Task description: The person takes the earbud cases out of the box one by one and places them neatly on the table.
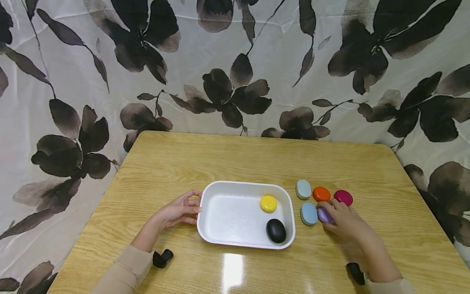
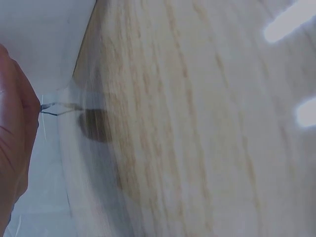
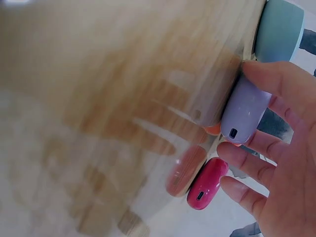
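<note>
A white rectangular tray (image 1: 231, 243) lies on the table, and my left hand (image 1: 180, 210) grips its left rim. In the left wrist view part of that hand (image 2: 12, 133) shows at the left edge, by the tray wall (image 2: 39, 44). Inside the tray are a yellow round piece (image 1: 269, 203) and a black oval piece (image 1: 276, 230). To the right of the tray, my right hand (image 1: 345, 220) holds a purple pebble-shaped device (image 1: 325, 215) between thumb and fingers. A small port shows in the end of this purple device (image 3: 244, 106) in the right wrist view.
Around my right hand lie two light blue oval pieces (image 1: 309, 214), an orange round piece (image 1: 321, 194) and a magenta device (image 1: 343, 197) with a port. The wooden table (image 1: 257, 155) meets a floral cloth (image 1: 220, 49) at the back.
</note>
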### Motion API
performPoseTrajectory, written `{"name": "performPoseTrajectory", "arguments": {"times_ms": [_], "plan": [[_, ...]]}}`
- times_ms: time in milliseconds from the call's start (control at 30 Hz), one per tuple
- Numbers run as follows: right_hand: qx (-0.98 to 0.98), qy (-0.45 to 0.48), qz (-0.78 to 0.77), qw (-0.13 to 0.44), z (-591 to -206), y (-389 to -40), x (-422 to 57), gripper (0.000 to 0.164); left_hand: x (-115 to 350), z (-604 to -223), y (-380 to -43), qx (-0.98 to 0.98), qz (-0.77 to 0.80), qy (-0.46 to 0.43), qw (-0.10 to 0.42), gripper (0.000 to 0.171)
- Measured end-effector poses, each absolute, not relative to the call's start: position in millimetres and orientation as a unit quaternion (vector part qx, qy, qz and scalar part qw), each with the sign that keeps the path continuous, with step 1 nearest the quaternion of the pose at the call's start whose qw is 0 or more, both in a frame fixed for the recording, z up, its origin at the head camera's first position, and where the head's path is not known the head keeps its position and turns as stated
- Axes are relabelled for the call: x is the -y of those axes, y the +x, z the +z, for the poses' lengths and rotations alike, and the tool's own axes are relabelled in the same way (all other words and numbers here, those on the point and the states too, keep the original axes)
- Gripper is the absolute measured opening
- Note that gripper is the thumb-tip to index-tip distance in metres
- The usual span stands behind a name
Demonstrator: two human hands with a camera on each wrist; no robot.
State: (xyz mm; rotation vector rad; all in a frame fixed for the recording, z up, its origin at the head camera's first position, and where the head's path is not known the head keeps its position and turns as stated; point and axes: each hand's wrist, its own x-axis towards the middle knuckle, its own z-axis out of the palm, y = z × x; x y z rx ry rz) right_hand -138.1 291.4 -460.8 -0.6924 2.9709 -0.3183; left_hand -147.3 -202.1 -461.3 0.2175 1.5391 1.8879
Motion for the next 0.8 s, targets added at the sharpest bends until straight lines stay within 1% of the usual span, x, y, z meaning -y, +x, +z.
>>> {"name": "performPoseTrajectory", "arguments": {"times_ms": [233, 433, 533, 633, 700, 800], "plan": [[-0.970, -0.220, -0.102, 0.035, -455, -137, -290, 0.050, 202, -459, -147, -0.594, 0.724, 0.081, 0.341, 0.042], [-0.971, -0.215, -0.104, 0.031, -436, -140, -283, 0.053, 202, -458, -147, -0.595, 0.724, 0.079, 0.340, 0.040], [-0.966, -0.234, -0.107, 0.003, -425, -143, -272, 0.051, 202, -458, -147, -0.594, 0.724, 0.079, 0.341, 0.040], [-0.961, -0.256, -0.104, -0.009, -416, -145, -254, 0.053, 202, -458, -147, -0.592, 0.726, 0.080, 0.342, 0.040], [-0.958, -0.270, -0.099, -0.006, -411, -146, -241, 0.056, 202, -458, -147, -0.590, 0.727, 0.078, 0.342, 0.040], [-0.954, -0.286, -0.093, -0.002, -406, -148, -221, 0.056, 202, -459, -147, -0.590, 0.728, 0.076, 0.341, 0.040]]}}
